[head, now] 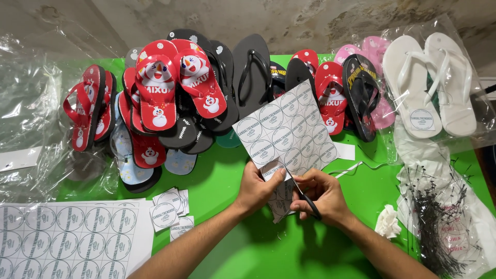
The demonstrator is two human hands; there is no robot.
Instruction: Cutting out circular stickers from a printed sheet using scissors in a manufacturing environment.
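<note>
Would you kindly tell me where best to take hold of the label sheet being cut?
Probably its near left edge, from the left, as the left hand pinches the label sheet there; the right hand runs scissors up the middle.

A small sandal-packing workshop: a green bench [227, 181] against a stained wall [310, 20], heaped flip-flops [175, 98], bagged white pairs [434, 82], label sheets [67, 237], cut labels [168, 212] and a pile of black tag pins [434, 227].
</note>
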